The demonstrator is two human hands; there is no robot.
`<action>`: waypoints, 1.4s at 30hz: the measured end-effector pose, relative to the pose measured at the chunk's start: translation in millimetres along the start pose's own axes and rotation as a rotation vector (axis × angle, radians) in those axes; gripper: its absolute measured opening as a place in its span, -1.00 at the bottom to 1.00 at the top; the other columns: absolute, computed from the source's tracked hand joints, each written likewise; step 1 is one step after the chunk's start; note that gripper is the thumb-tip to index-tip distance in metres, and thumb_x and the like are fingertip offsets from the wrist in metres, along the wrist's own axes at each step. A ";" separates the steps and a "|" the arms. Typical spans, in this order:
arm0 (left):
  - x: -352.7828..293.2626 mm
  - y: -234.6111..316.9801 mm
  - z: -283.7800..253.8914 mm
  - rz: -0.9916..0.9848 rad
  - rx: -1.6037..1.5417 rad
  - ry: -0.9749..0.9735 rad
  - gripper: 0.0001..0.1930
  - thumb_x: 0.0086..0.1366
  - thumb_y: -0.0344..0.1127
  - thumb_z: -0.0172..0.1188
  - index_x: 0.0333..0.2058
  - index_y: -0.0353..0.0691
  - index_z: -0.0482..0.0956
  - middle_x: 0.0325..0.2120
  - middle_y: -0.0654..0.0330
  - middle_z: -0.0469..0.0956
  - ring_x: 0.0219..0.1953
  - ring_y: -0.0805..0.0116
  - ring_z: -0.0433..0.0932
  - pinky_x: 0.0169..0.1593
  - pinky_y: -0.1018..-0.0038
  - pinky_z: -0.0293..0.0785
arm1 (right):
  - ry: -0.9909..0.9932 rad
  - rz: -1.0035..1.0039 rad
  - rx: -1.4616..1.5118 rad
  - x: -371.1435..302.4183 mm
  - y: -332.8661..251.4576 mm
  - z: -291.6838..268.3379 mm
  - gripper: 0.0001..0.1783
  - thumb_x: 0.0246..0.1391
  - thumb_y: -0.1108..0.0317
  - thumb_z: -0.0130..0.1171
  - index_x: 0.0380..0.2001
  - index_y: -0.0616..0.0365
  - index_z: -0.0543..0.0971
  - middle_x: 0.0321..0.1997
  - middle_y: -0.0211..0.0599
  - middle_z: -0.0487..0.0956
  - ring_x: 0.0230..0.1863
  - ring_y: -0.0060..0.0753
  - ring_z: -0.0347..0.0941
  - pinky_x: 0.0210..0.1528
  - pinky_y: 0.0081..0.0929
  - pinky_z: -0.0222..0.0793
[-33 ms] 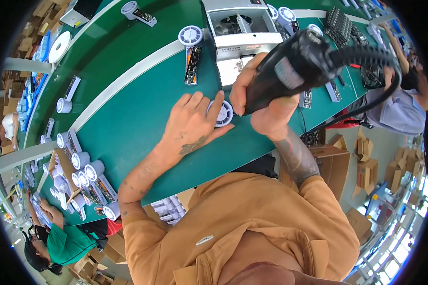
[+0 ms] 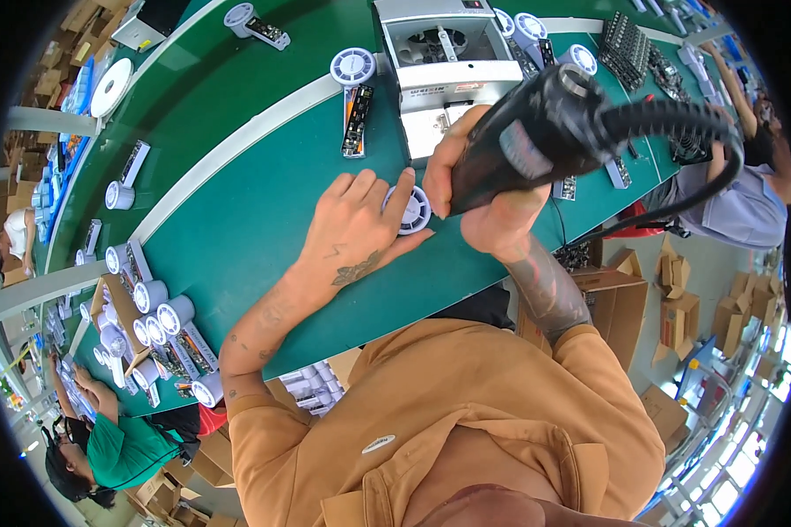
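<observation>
A black handheld electric screwdriver [image 2: 510, 136] is gripped in my right hand [image 2: 498, 227], tilted with its cable end up and to the right. Its lower tip is hidden behind my fingers. Flat on the green bench lies a round white vented part [image 2: 416, 213], held between the thumb and index finger of my left hand [image 2: 353, 220]. The screwdriver's lower end is close to the right side of this part; whether they touch cannot be seen. Just beyond stands a silver machine [image 2: 448, 75] with an open-topped bay.
A white round-headed unit with a circuit board [image 2: 356, 119] lies left of the machine. Several similar units [image 2: 174, 314] crowd the bench's left end. Dark stacked parts [image 2: 624, 51] sit far right. A thick black cable [image 2: 677, 119] arcs rightward. Co-workers [image 2: 119, 448] are at both sides.
The screwdriver's upper end has shifted slightly left and down, and its cable has swung a little. My left hand and the round part have stayed in place.
</observation>
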State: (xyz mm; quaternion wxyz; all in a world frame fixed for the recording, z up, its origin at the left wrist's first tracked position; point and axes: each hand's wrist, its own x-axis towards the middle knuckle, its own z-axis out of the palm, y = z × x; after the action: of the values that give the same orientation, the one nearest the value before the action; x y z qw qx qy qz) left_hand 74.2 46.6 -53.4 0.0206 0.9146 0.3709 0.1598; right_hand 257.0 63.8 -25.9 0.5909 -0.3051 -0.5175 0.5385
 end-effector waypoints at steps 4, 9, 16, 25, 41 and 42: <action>-2.9 8.4 -1.1 -0.045 0.032 0.026 -0.36 0.07 0.07 0.38 -0.02 -0.34 0.58 -0.51 0.19 0.46 -0.32 0.29 0.45 -0.29 0.37 0.37 | -0.042 0.024 -0.036 -15.4 12.3 -1.5 0.14 -0.29 -0.68 0.17 -0.04 0.24 0.37 -0.58 -0.19 0.50 -0.65 -0.42 0.37 -0.61 -0.51 0.26; -4.2 -26.4 -49.4 -0.010 -0.046 -0.247 -0.39 0.02 0.01 0.45 -0.02 -0.25 0.58 -0.42 0.14 0.55 -0.25 0.24 0.53 -0.23 0.33 0.44 | 0.080 -0.227 0.541 -15.5 -3.9 -13.8 -0.02 0.06 -0.64 -0.23 0.11 0.07 0.35 -0.60 -0.37 0.36 -0.68 -0.49 0.29 -0.65 -0.53 0.24; -74.3 -192.9 -116.5 -0.865 -0.095 -0.116 -0.42 0.09 -0.22 0.43 0.09 -0.22 0.48 -0.11 -0.01 0.62 -0.02 0.04 0.58 0.08 0.27 0.46 | 0.468 0.075 0.423 -34.8 4.5 -68.8 -0.12 0.20 -0.56 -0.47 -0.27 0.13 0.35 -0.64 -0.43 0.27 -0.73 -0.51 0.20 -0.64 -0.51 0.18; 12.6 -285.7 -58.6 -0.297 0.357 -0.112 -0.19 0.14 -0.30 0.32 0.35 -0.25 0.16 0.36 -0.12 0.16 0.38 -0.15 0.14 0.38 0.09 0.17 | 0.551 0.286 0.532 -57.0 31.2 -74.8 -0.28 0.36 -0.35 -0.38 0.12 0.11 0.26 -0.60 -0.35 0.29 -0.69 -0.45 0.24 -0.59 -0.42 0.24; 48.9 -154.2 -77.6 -0.135 0.229 0.126 -0.39 0.15 -0.55 0.24 0.21 -0.35 0.34 -0.06 -0.08 0.53 -0.05 -0.13 0.49 0.11 0.14 0.40 | 0.153 0.135 0.871 -50.5 -9.1 -86.0 -0.16 0.24 -0.50 -0.41 0.05 0.09 0.29 -0.65 -0.36 0.30 -0.81 -0.51 0.19 -0.74 -0.48 0.20; 40.7 -125.3 -75.0 -0.236 0.166 0.073 -0.46 0.16 -0.53 0.23 0.15 -0.31 0.39 -0.11 -0.04 0.55 -0.09 -0.04 0.51 0.07 0.15 0.41 | 0.173 0.021 0.716 -40.9 -18.7 -80.8 -0.16 0.25 -0.49 -0.42 0.10 0.08 0.28 -0.65 -0.37 0.30 -0.80 -0.50 0.20 -0.74 -0.48 0.20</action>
State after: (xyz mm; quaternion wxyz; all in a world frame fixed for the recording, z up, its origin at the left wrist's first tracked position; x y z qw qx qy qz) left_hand -5.7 159.1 9.4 -0.0499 0.8568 0.4882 0.1583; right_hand 343.7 36.4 -42.8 0.6962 -0.1284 -0.2411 0.6638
